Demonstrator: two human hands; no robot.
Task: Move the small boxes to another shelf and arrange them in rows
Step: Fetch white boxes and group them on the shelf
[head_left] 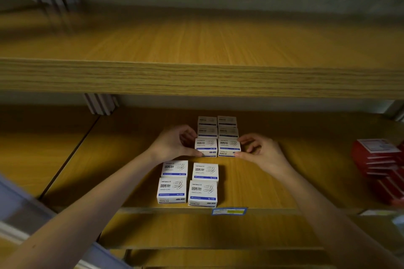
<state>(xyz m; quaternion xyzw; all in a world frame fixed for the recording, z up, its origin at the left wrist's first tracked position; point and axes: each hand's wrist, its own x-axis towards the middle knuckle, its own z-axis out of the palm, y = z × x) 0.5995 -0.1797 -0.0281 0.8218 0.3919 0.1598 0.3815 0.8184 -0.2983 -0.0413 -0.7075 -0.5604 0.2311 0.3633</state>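
Several small white paper-clip boxes with blue stripes stand in two columns on the lower wooden shelf (pixel 273 192). My left hand (pixel 175 143) pinches the left box of a middle pair (pixel 206 146) between thumb and fingers. The right box of that pair (pixel 228 147) is pinched by my right hand (pixel 259 150). Two boxes sit behind them at the back (pixel 207 121) (pixel 227 120), with another two just in front of those. Nearer the shelf's front edge stand a left pair (pixel 172 189) and a right pair (pixel 203 192), with a gap between them and the held pair.
The wide wooden shelf above (pixel 196 78) bears nothing in view. Red flat boxes (pixel 378 164) are stacked at the right end of the lower shelf. A blue price label (pixel 229 211) sticks on the front edge. A metal upright (pixel 99 103) stands back left.
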